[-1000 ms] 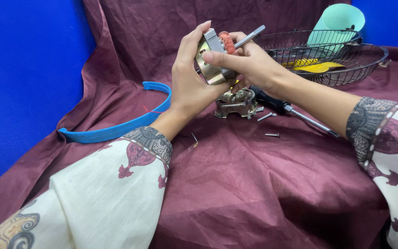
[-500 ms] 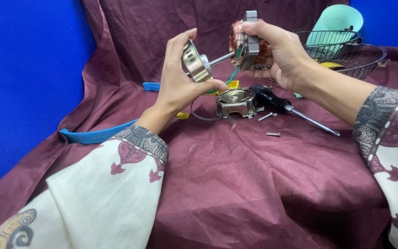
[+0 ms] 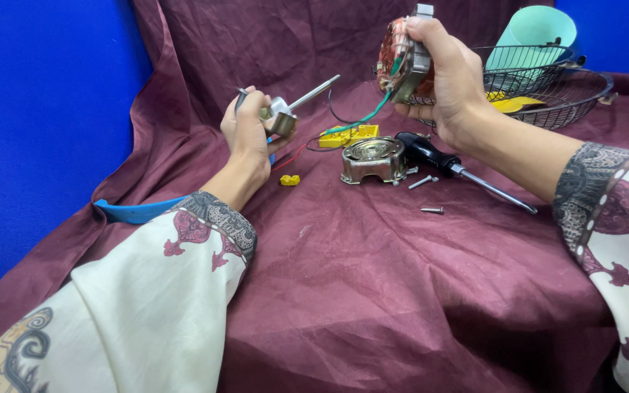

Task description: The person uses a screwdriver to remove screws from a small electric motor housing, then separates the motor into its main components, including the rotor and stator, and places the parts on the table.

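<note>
Gripping a copper-wound motor stator (image 3: 402, 62) high above the cloth, the right hand (image 3: 449, 80) has its fingers closed around the metal core, green wire trailing down from it toward a yellow plastic block (image 3: 347, 135). Well apart to the left, the left hand (image 3: 245, 131) clasps a rotor with its steel shaft (image 3: 289, 109) pointing up and right. Below and between the fingers of both hands sit a round metal motor housing (image 3: 373, 159), a black-handled screwdriver (image 3: 460, 171), loose screws (image 3: 425, 195) and a small yellow piece (image 3: 290, 180) on the maroon cloth (image 3: 373, 291). Behind the right fingers stands a wire basket (image 3: 562, 91); a blue strip (image 3: 136, 211) lies beneath the left wrist.
</note>
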